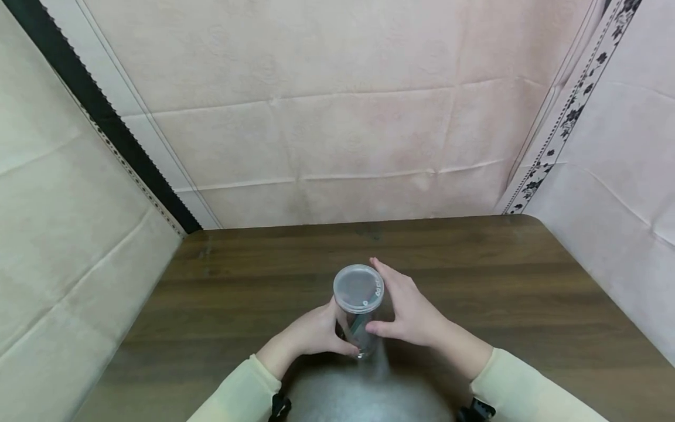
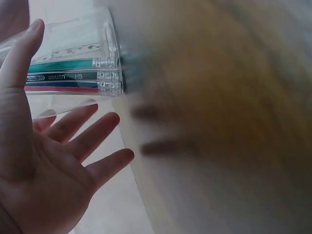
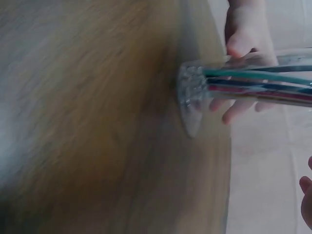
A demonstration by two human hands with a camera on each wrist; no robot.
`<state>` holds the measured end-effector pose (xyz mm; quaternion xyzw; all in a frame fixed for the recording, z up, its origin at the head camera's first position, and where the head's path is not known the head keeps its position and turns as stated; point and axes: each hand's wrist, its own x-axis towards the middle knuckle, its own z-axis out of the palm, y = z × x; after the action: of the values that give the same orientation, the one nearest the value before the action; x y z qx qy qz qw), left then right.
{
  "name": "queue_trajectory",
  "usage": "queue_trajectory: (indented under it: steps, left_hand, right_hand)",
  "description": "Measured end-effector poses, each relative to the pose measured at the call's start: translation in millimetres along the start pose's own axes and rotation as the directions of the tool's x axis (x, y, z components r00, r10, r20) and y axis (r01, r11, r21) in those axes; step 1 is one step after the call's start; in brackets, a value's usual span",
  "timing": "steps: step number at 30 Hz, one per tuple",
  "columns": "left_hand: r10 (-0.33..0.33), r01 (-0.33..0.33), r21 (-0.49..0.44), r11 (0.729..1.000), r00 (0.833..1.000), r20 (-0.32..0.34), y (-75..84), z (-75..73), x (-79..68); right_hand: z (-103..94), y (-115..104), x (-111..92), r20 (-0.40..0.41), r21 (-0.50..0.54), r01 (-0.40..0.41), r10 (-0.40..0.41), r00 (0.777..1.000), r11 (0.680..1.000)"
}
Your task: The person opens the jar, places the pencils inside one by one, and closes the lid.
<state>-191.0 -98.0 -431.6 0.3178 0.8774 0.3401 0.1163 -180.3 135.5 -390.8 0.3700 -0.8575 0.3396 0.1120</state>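
A clear cylindrical jar (image 1: 358,316) with a translucent round lid (image 1: 359,287) stands upright in front of me. Through its wall, teal, dark and red pencils (image 2: 63,75) show, one marked HB. My left hand (image 1: 314,333) stands around the lower left side, thumb at the jar's front. In the left wrist view its fingers (image 2: 100,134) are straight and spread beside the wall. My right hand (image 1: 408,308) forms a wide curve at the upper right, forefinger by the lid's far rim and thumb by the wall. At the right wrist view's edge, its fingertips (image 3: 305,184) show beside the jar.
The brown wood-grain table (image 1: 253,275) ends at a pale cloth backdrop (image 1: 343,135). Cloth walls (image 1: 58,252) rise on both sides, the right one with a dark floral border (image 1: 572,111). A blurred pale shape (image 1: 374,398) lies at the bottom between the forearms.
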Motion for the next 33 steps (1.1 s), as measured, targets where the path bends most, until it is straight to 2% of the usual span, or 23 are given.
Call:
queue_trajectory:
  steps: [5,8,19,28,33]
  left_hand:
    - [-0.007,0.007,0.014,1.000,1.000,-0.016,3.9,0.7,0.0]
    - [0.000,0.001,0.024,1.000,1.000,-0.029,6.1,2.0,0.8]
    - [0.069,-0.061,0.083,0.995,0.993,-0.095,11.6,10.6,9.2]
    - [0.032,-0.023,0.104,0.994,0.996,-0.084,17.4,12.2,11.2]
    - [0.062,-0.051,0.119,0.992,0.994,-0.090,17.4,10.7,11.4]
  right_hand:
    - [5.6,5.9,-7.3,0.047,-0.055,-0.018,0.021,0.999,0.998]
    - [8.8,7.1,-9.5,0.060,-0.048,-0.033,0.036,0.998,0.998]
    - [16.0,14.7,-18.2,0.002,-0.029,-0.052,0.052,0.999,0.998]
    - [14.7,18.0,-24.0,-0.005,-0.056,-0.063,0.063,0.998,0.996]
    - [13.1,18.2,-26.7,0.018,-0.106,-0.071,0.074,0.997,0.992]
